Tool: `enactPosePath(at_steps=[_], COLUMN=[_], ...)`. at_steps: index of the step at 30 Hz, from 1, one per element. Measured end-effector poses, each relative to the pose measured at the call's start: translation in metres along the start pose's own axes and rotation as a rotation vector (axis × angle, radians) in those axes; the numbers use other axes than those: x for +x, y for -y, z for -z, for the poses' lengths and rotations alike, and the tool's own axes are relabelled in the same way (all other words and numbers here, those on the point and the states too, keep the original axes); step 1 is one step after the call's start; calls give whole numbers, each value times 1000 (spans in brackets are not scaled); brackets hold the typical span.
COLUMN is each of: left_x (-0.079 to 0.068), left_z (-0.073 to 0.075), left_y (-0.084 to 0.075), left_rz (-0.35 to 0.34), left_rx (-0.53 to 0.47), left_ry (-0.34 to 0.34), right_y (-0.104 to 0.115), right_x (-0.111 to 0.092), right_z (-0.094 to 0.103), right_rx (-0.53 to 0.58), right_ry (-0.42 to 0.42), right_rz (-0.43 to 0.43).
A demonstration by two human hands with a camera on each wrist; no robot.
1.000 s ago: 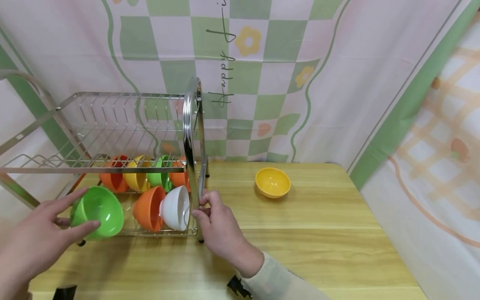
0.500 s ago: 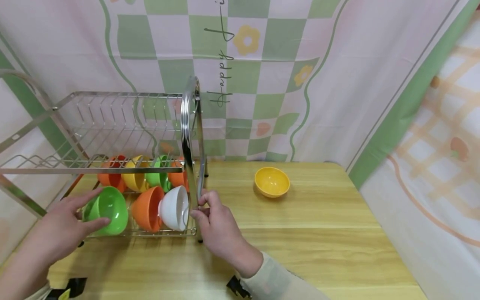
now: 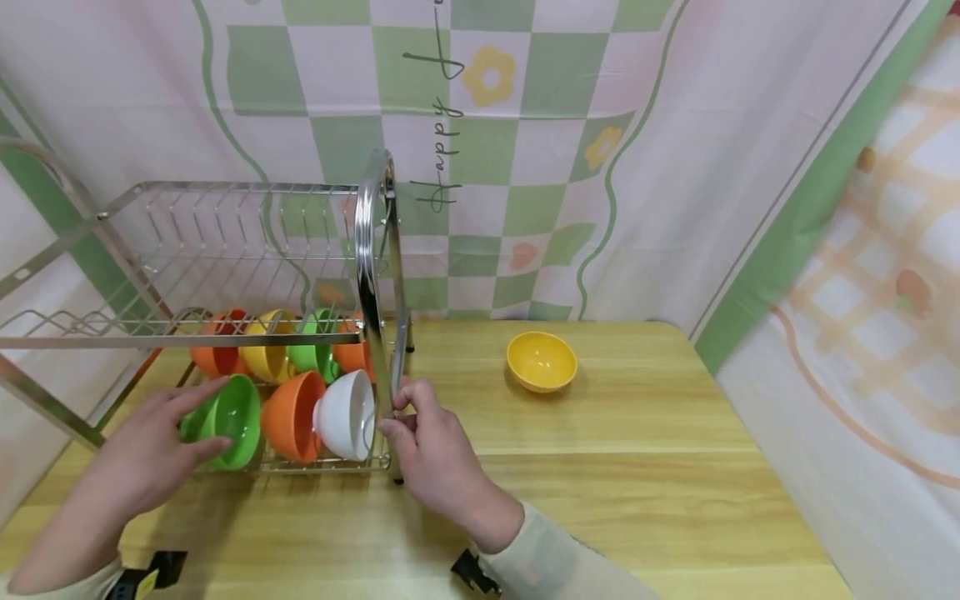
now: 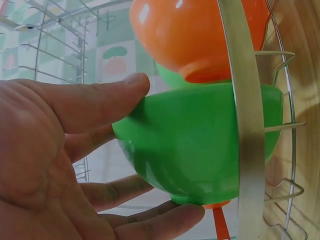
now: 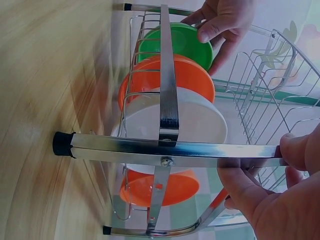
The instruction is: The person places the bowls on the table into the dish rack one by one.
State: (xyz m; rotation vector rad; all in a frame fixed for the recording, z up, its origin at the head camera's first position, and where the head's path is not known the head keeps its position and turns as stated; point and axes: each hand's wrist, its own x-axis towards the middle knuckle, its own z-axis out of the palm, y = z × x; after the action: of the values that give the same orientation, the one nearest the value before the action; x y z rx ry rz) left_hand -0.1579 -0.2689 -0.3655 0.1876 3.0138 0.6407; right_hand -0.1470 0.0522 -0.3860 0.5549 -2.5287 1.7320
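Observation:
My left hand (image 3: 146, 446) holds a green bowl (image 3: 242, 421) by its rim, thumb in front and fingers behind. Tipped on its side, this bowl sits at the left of the front row on the lower shelf of a metal dish rack (image 3: 367, 275). In the left wrist view the green bowl (image 4: 185, 140) overlaps the rack's front bar, with fingertips at its base. Beside it an orange bowl (image 3: 291, 417) and a white bowl (image 3: 347, 415) lean the same way. My right hand (image 3: 442, 454) pinches the rack's front right leg between thumb and fingers.
Behind the front row stand a red-orange bowl (image 3: 217, 357), a yellow bowl (image 3: 264, 354), a green bowl (image 3: 309, 354) and an orange bowl (image 3: 351, 357). A single yellow bowl (image 3: 542, 362) sits upright on the wooden table (image 3: 637, 467). A patterned curtain (image 3: 637, 50) hangs behind.
The left hand has carried the green bowl to the right, closer to the orange bowl, and its opening has turned further rightward. The right hand keeps its hold on the rack leg.

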Motion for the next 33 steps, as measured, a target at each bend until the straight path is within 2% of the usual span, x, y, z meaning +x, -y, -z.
enactPosePath(at_steps=[21, 28, 33], left_x=[8, 9, 8], left_z=[-9, -9, -11], left_y=[-6, -10, -13], left_rz=[-7, 0, -6], left_rx=[-22, -85, -89], left_ry=[39, 86, 82], right_y=[1, 0, 1], right_x=[0, 1, 1], right_z=[0, 0, 0], right_rx=[2, -8, -13], right_ry=[7, 4, 3], right_rz=[-5, -5, -16])
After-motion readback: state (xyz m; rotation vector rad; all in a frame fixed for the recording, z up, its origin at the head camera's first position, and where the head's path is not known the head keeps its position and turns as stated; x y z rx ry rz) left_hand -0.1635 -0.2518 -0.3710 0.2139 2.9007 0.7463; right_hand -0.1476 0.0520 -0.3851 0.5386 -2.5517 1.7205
